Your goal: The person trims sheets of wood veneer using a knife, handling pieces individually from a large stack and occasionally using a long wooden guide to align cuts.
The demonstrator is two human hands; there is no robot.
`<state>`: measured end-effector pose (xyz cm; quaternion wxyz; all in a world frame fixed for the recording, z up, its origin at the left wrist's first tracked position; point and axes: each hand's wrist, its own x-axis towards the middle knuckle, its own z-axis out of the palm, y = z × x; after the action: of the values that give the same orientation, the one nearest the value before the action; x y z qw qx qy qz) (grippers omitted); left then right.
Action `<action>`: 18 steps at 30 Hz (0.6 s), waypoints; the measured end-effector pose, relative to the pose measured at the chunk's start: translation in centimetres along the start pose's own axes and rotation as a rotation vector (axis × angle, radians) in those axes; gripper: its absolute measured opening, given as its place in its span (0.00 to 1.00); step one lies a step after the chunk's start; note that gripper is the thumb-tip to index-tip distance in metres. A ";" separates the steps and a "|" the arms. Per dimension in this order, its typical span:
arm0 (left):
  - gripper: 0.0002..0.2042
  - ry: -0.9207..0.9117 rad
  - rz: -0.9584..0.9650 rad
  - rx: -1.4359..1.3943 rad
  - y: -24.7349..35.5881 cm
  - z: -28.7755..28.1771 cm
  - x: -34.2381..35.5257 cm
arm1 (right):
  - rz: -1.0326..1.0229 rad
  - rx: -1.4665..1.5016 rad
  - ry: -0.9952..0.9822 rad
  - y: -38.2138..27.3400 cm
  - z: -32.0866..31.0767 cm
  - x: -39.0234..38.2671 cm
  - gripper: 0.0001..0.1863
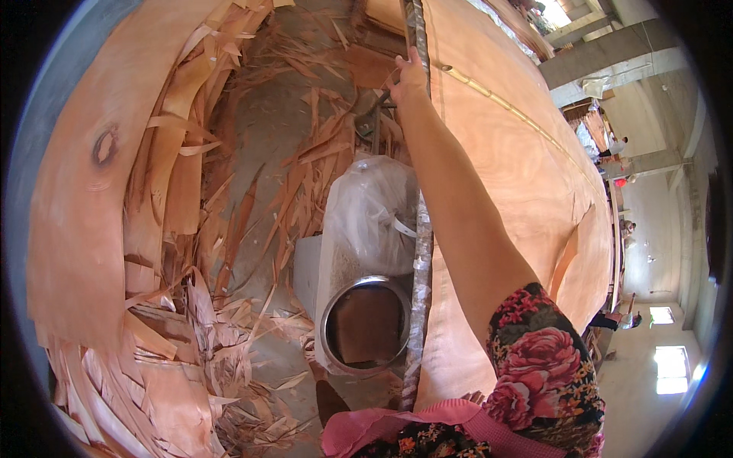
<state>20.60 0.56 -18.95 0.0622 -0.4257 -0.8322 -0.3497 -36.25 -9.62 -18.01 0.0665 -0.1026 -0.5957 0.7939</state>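
Observation:
My right hand reaches far forward over the long table's taped edge, its bare forearm crossing the sheet. Its fingers are bent round a dark, narrow, bar-like thing at that edge; the kind is too small to tell. Under my arm lies a broad, pale orange wood veneer sheet, with a lifted flap at its right side. A thin bamboo-like stick rests across the sheet. No left hand can be made out.
Left of the edge stand a clear plastic bag and a round, metal-rimmed container, brown inside. Torn veneer strips litter the floor. A stack of veneer sheets rises at far left. People appear in the distance at right.

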 end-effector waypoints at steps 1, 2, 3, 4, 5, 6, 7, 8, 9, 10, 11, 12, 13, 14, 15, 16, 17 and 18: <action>0.24 -0.001 -0.005 -0.009 0.0 0.1 0.0 | 0.028 -0.017 0.096 0.3 0.0 0.3 0.27; 0.24 -0.005 -0.006 -0.016 0.0 0.2 -0.1 | 0.054 0.030 0.143 0.3 0.1 0.5 0.25; 0.24 -0.007 -0.007 -0.018 0.0 0.2 -0.1 | 0.066 0.075 0.174 0.4 0.4 0.5 0.22; 0.24 -0.011 -0.010 -0.018 0.1 0.2 -0.1 | 0.103 0.106 0.256 0.2 0.7 0.5 0.19; 0.24 -0.017 -0.013 -0.020 0.2 0.2 -0.2 | 0.092 0.212 0.276 -0.2 1.1 0.3 0.10; 0.24 -0.021 -0.014 -0.015 0.3 0.2 -0.2 | 0.099 0.288 0.181 -0.6 1.5 -0.1 0.08; 0.24 -0.027 -0.010 -0.014 0.5 0.2 -0.2 | 0.096 0.355 0.125 -1.2 1.9 -0.6 0.07; 0.24 -0.032 -0.001 -0.013 0.6 0.1 -0.2 | 0.083 0.415 0.063 -2.0 2.2 -1.1 0.06; 0.24 -0.038 0.003 -0.011 0.7 0.1 -0.2 | 0.097 0.254 -0.152 -2.8 1.8 -2.1 0.05; 0.24 -0.042 0.006 -0.005 1.0 0.0 -0.2 | 0.105 0.278 -0.350 -3.7 1.4 -3.2 0.06; 0.24 -0.045 0.007 0.005 1.2 -0.1 -0.2 | 0.181 0.252 -0.377 -4.4 0.6 -4.7 0.08; 0.24 -0.054 0.007 0.014 1.5 -0.2 -0.1 | 0.267 0.227 -0.411 -5.3 -0.5 -6.3 0.10; 0.24 -0.061 0.011 0.020 1.8 -0.3 -0.1 | 0.392 0.172 -0.358 -5.9 -1.7 -7.7 0.11; 0.24 -0.067 0.020 0.029 2.1 -0.4 0.0 | 0.531 0.128 -0.326 -6.6 -3.0 -9.1 0.12; 0.24 -0.068 0.020 0.034 2.3 -0.4 0.1 | 0.586 -0.040 -0.295 -7.1 -4.1 -10.2 0.12; 0.24 -0.071 0.016 0.044 2.6 -0.4 0.2 | 0.656 -0.204 -0.262 -7.7 -5.0 -10.9 0.12; 0.24 -0.071 0.013 0.052 2.9 -0.4 0.3 | 0.455 -0.464 -0.317 -8.4 -5.8 -11.1 0.12; 0.24 -0.071 0.011 0.057 3.1 -0.5 0.5 | 0.259 -0.723 -0.336 -8.9 -6.4 -11.0 0.12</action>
<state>22.53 1.77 -16.79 0.0465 -0.4405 -0.8412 -0.3100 -24.18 -3.66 -10.24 -0.1724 -0.0623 -0.8206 0.5413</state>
